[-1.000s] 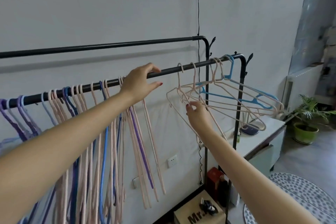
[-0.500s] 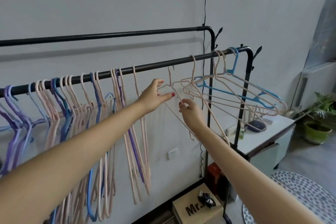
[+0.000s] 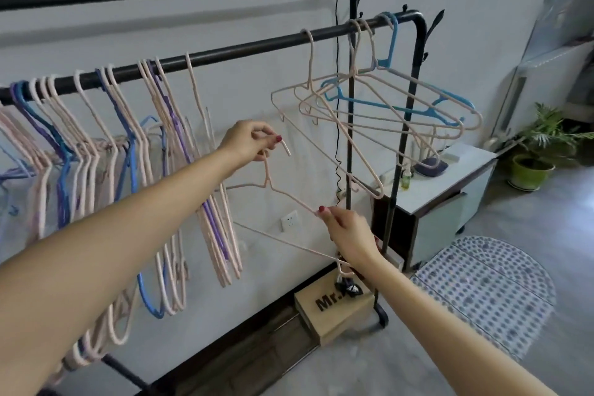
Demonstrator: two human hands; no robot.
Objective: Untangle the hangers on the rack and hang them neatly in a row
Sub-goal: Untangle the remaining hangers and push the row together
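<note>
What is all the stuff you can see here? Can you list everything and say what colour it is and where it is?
clothes rack: one, black, two rails, against the wall
neat hangers: many, pink, blue and purple, in a row on the left of the front rail
tangled hangers: a few pink and one blue, bunched at the right end of the front rail
held hanger: one, pink, off the rail, between both hands
box: one, tan, marked "Mr.", on the floor by the rack
cabinet: one, white, right of the rack
potted plant: one, green pot, far right
rug: one, dotted, on the floor
left hand: pinches the held hanger's hook
right hand: pinches its shoulder
</note>
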